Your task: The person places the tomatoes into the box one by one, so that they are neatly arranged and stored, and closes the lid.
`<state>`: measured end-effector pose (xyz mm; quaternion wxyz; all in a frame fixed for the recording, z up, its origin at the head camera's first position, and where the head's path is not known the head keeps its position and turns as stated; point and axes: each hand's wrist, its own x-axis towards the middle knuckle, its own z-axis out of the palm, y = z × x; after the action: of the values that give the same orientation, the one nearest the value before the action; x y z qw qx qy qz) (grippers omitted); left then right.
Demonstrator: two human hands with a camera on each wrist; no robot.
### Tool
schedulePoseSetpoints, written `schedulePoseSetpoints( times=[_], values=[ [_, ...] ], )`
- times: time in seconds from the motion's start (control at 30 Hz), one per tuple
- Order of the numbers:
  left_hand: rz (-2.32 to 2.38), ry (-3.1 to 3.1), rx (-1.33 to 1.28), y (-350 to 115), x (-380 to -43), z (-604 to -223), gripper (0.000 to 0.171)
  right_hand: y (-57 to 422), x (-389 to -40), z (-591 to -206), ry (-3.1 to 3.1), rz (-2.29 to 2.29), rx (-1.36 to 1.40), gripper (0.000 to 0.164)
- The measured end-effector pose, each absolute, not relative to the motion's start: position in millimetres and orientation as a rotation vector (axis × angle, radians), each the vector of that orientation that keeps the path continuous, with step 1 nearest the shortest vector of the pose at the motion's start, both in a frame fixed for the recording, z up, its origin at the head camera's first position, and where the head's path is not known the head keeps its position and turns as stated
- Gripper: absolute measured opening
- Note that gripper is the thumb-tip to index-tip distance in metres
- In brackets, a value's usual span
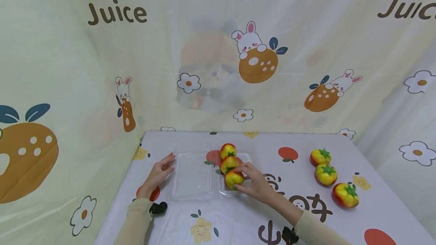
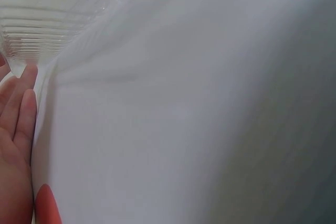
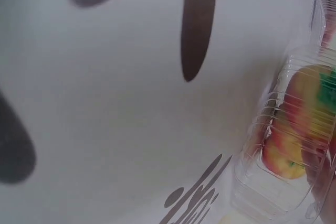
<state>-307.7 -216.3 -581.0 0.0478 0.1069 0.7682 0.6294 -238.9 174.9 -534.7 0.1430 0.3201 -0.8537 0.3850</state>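
Note:
A clear plastic clamshell box (image 1: 193, 179) lies unfolded on the table, its ribbed edge also in the left wrist view. Three red-and-yellow fruits with green leafy tops stand in a row in its right half (image 1: 248, 158). My right hand (image 1: 256, 184) pinches the nearest fruit (image 1: 233, 180) between thumb and fingers. Just beyond it are the middle fruit (image 1: 229, 163) and the far fruit (image 1: 228, 150). Seen through the box wall in the right wrist view, the fruits (image 3: 283, 156) are partly hidden. My left hand (image 1: 159, 175) rests beside the box's left edge, fingers extended.
Three more such fruits lie to the right: a far one (image 1: 319, 157), a middle one (image 1: 326, 174) and a nearer one (image 1: 345, 196). A printed cloth covers the table (image 1: 184, 218). Printed curtains (image 1: 160, 56) hang behind and at both sides.

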Motion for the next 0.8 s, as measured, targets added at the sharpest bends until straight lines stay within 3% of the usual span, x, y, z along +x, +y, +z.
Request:
schedulePoseSetpoints(
  times=[0.3, 0.8],
  values=[
    [1.905, 2.361, 0.32, -215, -307, -580, 0.053, 174, -238, -533, -2.516, 1.171, 0.912, 0.029],
    [1.902, 2.371, 0.29, -214, -309, -578, 0.053, 187, -244, -526, -2.487, 1.287, 0.797, 0.028]
  ],
)
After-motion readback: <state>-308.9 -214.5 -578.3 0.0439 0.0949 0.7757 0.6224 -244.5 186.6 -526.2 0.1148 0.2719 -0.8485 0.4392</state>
